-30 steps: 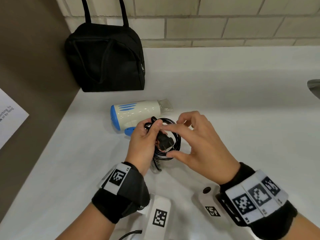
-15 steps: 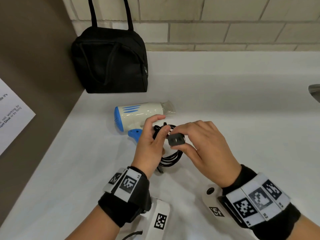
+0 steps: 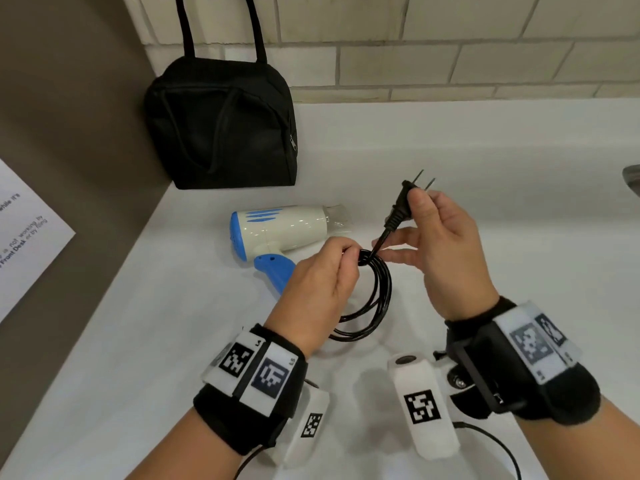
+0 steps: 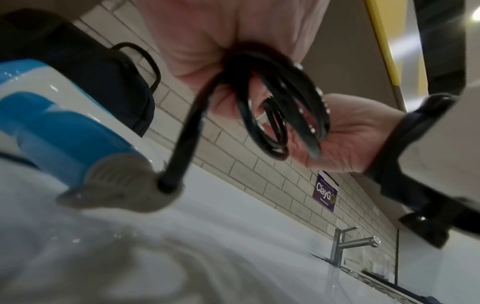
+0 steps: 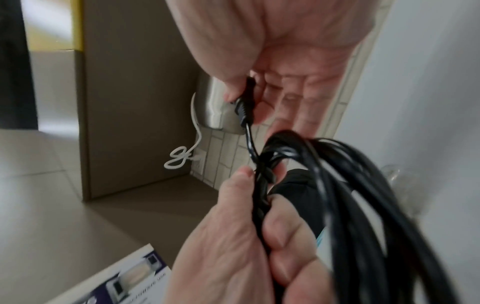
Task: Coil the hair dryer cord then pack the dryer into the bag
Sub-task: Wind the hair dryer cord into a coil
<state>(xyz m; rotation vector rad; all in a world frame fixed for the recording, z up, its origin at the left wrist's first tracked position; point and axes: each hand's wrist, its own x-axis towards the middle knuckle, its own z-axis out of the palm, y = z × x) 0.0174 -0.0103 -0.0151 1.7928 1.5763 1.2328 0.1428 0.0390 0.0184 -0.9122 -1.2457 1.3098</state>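
A white and blue hair dryer lies on its side on the white counter, its blue handle pointing toward me. Its black cord is coiled into a loop. My left hand grips the top of the coil, fingers curled round the strands. My right hand pinches the black plug between thumb and forefinger, prongs pointing up and away, just above the coil. A black bag with two handles stands zipped against the tiled wall behind the dryer.
A brown side wall with a white printed sheet bounds the counter on the left. A steel faucet and sink lie to the right. Beige tile backs the counter.
My right hand lifted the plug up and to the right, out of the coil, so the prongs now point upward. My left hand kept hold of the coil.
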